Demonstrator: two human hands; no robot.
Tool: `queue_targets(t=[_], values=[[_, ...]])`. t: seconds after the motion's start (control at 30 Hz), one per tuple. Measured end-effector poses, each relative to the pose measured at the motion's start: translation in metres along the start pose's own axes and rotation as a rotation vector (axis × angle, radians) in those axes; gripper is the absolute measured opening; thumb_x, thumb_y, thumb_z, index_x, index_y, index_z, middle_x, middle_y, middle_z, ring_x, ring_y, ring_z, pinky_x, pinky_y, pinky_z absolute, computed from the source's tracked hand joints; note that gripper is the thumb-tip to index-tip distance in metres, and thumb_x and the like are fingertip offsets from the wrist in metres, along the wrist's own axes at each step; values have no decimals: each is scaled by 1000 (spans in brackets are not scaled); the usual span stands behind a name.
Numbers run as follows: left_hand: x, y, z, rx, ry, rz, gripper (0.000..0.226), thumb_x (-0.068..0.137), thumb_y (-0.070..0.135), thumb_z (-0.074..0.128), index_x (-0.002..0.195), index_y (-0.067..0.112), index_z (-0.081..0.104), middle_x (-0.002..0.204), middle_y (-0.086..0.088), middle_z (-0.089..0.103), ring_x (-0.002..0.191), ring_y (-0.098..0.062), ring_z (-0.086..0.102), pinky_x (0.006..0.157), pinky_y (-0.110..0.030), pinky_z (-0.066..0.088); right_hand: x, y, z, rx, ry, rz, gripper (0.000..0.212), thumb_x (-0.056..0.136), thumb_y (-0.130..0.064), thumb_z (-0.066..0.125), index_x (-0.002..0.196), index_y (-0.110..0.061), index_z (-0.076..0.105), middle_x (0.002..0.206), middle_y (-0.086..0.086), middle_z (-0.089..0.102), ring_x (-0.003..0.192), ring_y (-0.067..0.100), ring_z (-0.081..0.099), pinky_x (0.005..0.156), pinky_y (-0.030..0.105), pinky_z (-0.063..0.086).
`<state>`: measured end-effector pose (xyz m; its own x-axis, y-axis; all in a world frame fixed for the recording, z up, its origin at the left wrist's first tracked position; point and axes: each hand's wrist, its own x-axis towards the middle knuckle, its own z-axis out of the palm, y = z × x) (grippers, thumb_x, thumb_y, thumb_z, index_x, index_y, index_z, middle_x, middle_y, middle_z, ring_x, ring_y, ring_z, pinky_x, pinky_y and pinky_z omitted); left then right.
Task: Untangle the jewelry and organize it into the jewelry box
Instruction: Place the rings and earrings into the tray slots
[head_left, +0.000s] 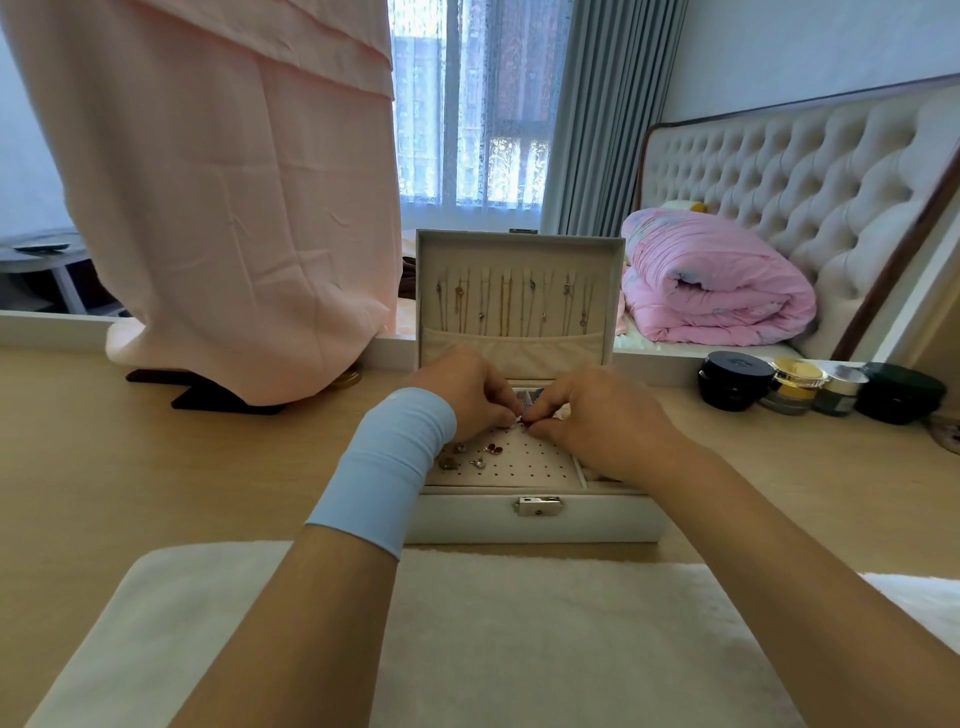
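Head view: left hand (470, 395) and right hand (597, 415) both curled, fingertips pinching a tiny red earring (524, 422) just over the perforated panel (524, 460) of the open jewelry box (535, 519). Other earrings (470, 457) sit on the panel and necklaces (514, 306) hang in the lid. Probably seating a stud: line the post up with a hole, push straight, don't bend it. No legible writing on box or jars (732, 384).

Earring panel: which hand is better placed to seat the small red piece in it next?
Probably the right hand: it pinches the red piece over free holes of the panel; the left hand pinches it too, beside seated earrings.
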<state>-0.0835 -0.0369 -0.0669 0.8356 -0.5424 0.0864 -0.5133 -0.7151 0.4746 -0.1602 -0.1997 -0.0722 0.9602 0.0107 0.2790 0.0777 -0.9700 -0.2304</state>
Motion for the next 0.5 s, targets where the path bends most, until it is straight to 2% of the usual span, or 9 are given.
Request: queue_targets(t=[0.13,0.23,0.33,0.4,0.5], values=[[1,0,0,-9,-8,17,16,87,28,70,102,32,76,109,12,71,92,-5,57,83,-22,41,2,3,-1,-30,-86,-54,15,94,-41,67,104,-46,75,117,-21,68,103,8,60,85,32,51],[1,-2,0,-5,-18,20,17,88,28,69,103,33,76,110,11,71,93,-6,57,82,-22,41,3,5,-4,-8,-123,-62,17,95,-37,65,106,-45,75,115,-21,67,93,5,57,85,32,51],[0,-3,-1,-11,-20,22,18,88,27,70,103,35,75,108,12,70,91,-6,57,83,-22,42,5,8,-6,100,-91,-19,17,95,-31,65,105,-40,74,108,-19,69,86,-1,57,82,29,49],[0,-3,-1,-12,-19,24,18,87,26,71,103,34,75,106,12,71,90,-5,57,83,-22,43,4,9,-4,82,-91,-18,16,95,-32,65,105,-40,74,109,-19,69,78,-5,53,80,28,47],[0,-1,0,1,-16,24,17,88,25,70,103,32,75,106,10,71,92,-7,58,84,-23,44,3,7,-2,44,-109,-27,12,93,-39,67,101,-41,75,112,-19,69,89,2,58,85,32,51]])
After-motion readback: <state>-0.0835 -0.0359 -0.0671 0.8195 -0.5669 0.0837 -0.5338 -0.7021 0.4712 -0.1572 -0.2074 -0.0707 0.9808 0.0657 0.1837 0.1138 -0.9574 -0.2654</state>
